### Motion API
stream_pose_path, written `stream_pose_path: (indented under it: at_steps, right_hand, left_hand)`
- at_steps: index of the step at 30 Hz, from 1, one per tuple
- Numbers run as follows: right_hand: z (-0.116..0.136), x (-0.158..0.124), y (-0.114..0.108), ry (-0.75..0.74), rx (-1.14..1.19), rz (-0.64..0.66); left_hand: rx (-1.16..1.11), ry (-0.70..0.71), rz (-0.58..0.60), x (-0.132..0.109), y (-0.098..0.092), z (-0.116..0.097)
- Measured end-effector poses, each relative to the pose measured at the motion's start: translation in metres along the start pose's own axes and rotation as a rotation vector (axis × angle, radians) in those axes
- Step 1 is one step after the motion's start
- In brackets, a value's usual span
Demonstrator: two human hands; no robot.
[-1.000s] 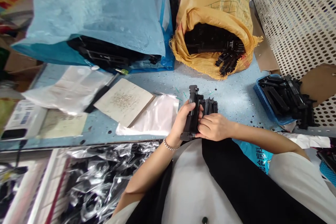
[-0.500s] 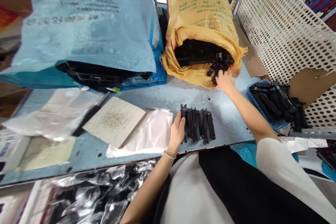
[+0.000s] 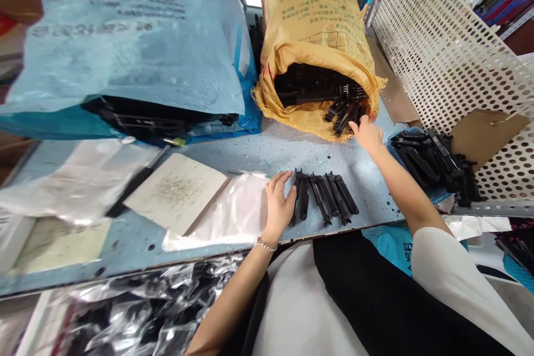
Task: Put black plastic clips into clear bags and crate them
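Several slim black plastic parts [image 3: 329, 196] lie side by side on the blue worktop, with small gaps between groups. At the left end of this row is my left hand [image 3: 280, 200], its fingers apart and the thumb against or close to the first part. My right hand [image 3: 367, 133] is at the mouth of a yellow woven sack [image 3: 321, 16], its fingers closed around a black plastic part [image 3: 359, 111] at the right side of the opening. More black parts [image 3: 308, 92] fill the sack's mouth; those deeper inside are hidden.
A large blue bag [image 3: 137, 44] with black parts stands at left. On the worktop [image 3: 250, 150] lie a pale square board [image 3: 175, 192] and white plastic bags [image 3: 233, 211]. To the right, a blue basket [image 3: 443, 196] of black parts stands against a perforated panel [image 3: 442, 39].
The row of black parts has spread apart and rightward. My left hand's fingers have opened away from it. My right hand stays at the sack, where the parts at the mouth have shifted.
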State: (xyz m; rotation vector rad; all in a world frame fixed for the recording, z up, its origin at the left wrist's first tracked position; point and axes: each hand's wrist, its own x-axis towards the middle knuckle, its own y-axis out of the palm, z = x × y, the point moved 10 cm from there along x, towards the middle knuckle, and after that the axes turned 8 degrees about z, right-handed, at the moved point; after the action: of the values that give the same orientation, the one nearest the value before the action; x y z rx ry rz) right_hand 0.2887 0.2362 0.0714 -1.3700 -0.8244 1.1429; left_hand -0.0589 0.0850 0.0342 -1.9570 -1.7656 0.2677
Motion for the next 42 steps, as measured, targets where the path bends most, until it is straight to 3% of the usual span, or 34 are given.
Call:
stream_pose_path:
  at_steps: [3,7,11,14,17,18,20,21,24,26,30,34,36,39,42]
  right_hand:
    - [-0.008,0.025,0.007,0.175,0.287,0.101]
    - [-0.007,0.037,0.017,0.193,0.546,0.218]
    - [-0.016,0.02,0.014,0.159,0.75,0.205]
    - [-0.012,-0.012,0.009,0.106,0.843,0.165]
    - [0.022,-0.068,-0.003,-0.076,0.854,0.057]
    - [0.043,-0.093,-0.008,-0.187,0.791,0.038]
    - [0.076,-0.144,-0.011,-0.275,0.539,0.013]
    - [0.091,-0.166,-0.011,-0.319,0.423,0.022]
    - [0.136,-0.215,-0.012,-0.674,0.319,0.154]
    - [0.141,-0.222,-0.03,-0.828,0.368,0.088]
    - [0.137,-0.204,-0.068,-0.93,0.242,-0.285]
    - [0.165,-0.199,-0.047,-1.143,0.079,-0.207]
    - [0.169,-0.193,-0.038,-1.122,0.158,-0.111]
    - [0.165,-0.189,-0.028,-0.973,0.394,0.074]
    - [0.172,-0.22,-0.021,-1.053,0.45,0.161]
  left_hand:
    - [-0.016,0.007,0.009,-0.003,0.002,-0.004]
    - [-0.073,-0.033,-0.005,-0.009,-0.006,0.005]
    - [-0.161,-0.061,-0.01,-0.011,-0.017,0.008]
    - [-0.25,-0.07,0.035,-0.005,-0.013,-0.003]
    - [-0.432,-0.085,0.118,0.009,0.009,-0.025]
    - [-0.512,-0.087,0.143,0.015,0.017,-0.034]
    - [-0.644,-0.1,0.152,0.027,0.029,-0.049]
    - [-0.684,-0.118,0.137,0.031,0.031,-0.054]
    - [-0.777,-0.23,0.13,0.032,0.028,-0.054]
    - [-0.874,-0.309,0.201,0.025,0.027,-0.052]
    - [-1.011,-0.435,0.411,-0.001,0.029,-0.056]
    - [-1.142,-0.598,0.582,-0.029,0.046,-0.067]
    - [-1.15,-0.614,0.519,-0.031,0.047,-0.065]
    - [-1.096,-0.553,0.306,-0.022,0.031,-0.055]
    - [-1.123,-0.529,0.172,-0.012,0.014,-0.042]
